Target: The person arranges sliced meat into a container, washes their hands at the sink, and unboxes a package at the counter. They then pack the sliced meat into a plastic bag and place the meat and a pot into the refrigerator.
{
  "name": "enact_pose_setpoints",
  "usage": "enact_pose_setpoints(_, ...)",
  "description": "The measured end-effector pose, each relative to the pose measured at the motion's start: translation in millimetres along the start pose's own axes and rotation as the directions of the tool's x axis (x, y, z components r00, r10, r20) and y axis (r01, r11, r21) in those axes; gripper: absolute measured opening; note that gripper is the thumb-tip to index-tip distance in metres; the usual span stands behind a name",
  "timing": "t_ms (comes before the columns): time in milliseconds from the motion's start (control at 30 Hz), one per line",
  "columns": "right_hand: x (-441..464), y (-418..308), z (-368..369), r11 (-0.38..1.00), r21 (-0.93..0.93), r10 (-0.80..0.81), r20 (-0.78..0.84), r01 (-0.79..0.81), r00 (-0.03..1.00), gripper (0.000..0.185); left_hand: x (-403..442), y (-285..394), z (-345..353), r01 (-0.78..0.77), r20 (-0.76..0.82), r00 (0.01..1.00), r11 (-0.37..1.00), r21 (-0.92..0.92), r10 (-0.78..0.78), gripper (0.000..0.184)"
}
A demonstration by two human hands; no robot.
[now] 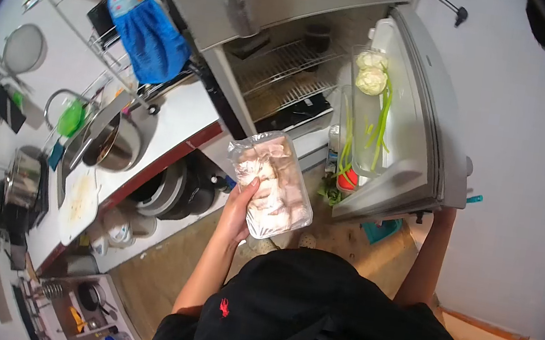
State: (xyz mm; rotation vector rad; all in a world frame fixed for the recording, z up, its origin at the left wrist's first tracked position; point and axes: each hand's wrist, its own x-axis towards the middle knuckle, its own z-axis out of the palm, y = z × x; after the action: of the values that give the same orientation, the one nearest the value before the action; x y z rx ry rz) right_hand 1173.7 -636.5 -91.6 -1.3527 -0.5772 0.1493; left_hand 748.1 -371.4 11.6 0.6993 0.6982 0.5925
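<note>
My left hand (237,208) is closed on the edge of a tray of raw meat (273,185), its thumb lying over the top. Clear film wraps the white tray, and the pale pink pieces look like chicken. My right hand (444,217) is at the outer edge of the open fridge door (440,123), touching it; its fingers are hidden behind the door. Two pale cauliflower-like heads (372,73) and long green stalks (384,119) sit in the door's clear bin (361,140). Inside the fridge are wire shelves (292,69).
Left of the fridge runs a white counter (180,113) with a steel pot (121,143) and a stained cutting board (80,203). A blue hand towel (145,36) hangs from a rack. Below the door, a teal container (380,231) stands on the floor.
</note>
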Motion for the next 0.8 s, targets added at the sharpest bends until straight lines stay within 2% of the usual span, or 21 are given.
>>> enact_pose_setpoints(233, 2.9, -4.4, -16.6, 0.989, -0.136, 0.025, -0.221, -0.056, 0.975, 0.050, 68.0, 9.3, 25.6, 0.095, 0.057, 0.994, 0.994, 0.056, -0.098, 0.037)
enact_pose_setpoints(300, -3.7, -12.9, -13.3, 0.983, -0.167, 0.037, -0.258, -0.082, 0.965, 0.049, 121.4, 15.2, 22.7, 0.100, 0.159, 0.982, 0.995, 0.013, -0.101, 0.037)
enact_pose_setpoints(367, -18.9, -24.0, -8.2, 0.975, -0.194, 0.046, -0.306, -0.110, 0.951, 0.049, 164.4, 36.5, 52.5, 0.024, 0.047, 0.999, 0.999, -0.026, -0.023, 0.034)
enact_pose_setpoints(400, -28.0, -30.1, -3.9, 0.971, -0.206, 0.052, -0.329, -0.125, 0.943, 0.049, 203.5, 41.0, 51.7, -0.052, 0.102, 0.993, 0.998, -0.042, 0.056, 0.033)
enact_pose_setpoints(467, -49.5, -41.1, 7.8, 0.960, -0.226, 0.064, -0.387, -0.162, 0.920, 0.048, 270.9, 58.7, 63.1, -0.187, 0.054, 0.981, 0.982, -0.028, 0.189, 0.033)
enact_pose_setpoints(533, -69.9, -51.6, 17.4, 0.949, -0.237, 0.082, -0.449, -0.207, 0.890, 0.048, 366.1, 69.7, 51.3, -0.222, -0.038, 0.975, 0.964, -0.144, 0.219, 0.029)
enact_pose_setpoints(567, -78.5, -57.2, 23.3, 0.943, -0.241, 0.088, -0.483, -0.229, 0.871, 0.047, 399.3, 87.0, 61.0, -0.232, -0.194, 0.957, 0.970, -0.072, 0.215, 0.026)
enact_pose_setpoints(600, -88.0, -61.5, 30.1, 0.937, -0.241, 0.096, -0.515, -0.252, 0.852, 0.047, 456.4, 85.7, 33.0, -0.325, -0.174, 0.938, 0.935, -0.139, 0.300, 0.027)
enact_pose_setpoints(633, -96.0, -65.0, 40.1, 0.932, -0.238, 0.105, -0.548, -0.274, 0.830, 0.047, 490.4, 95.6, 29.6, -0.358, -0.246, 0.914, 0.926, -0.118, 0.322, 0.027)
enact_pose_setpoints(700, -108.4, -71.7, 53.1, 0.918, -0.235, 0.120, -0.603, -0.320, 0.788, 0.047, 536.0, 114.6, 31.4, -0.367, -0.368, 0.869, 0.930, -0.034, 0.329, 0.026)
enact_pose_setpoints(800, -110.7, -80.8, 67.7, 0.900, -0.238, 0.122, -0.666, -0.365, 0.735, 0.046, 582.7, 124.7, 28.0, -0.336, -0.461, 0.827, 0.940, 0.058, 0.323, 0.025)
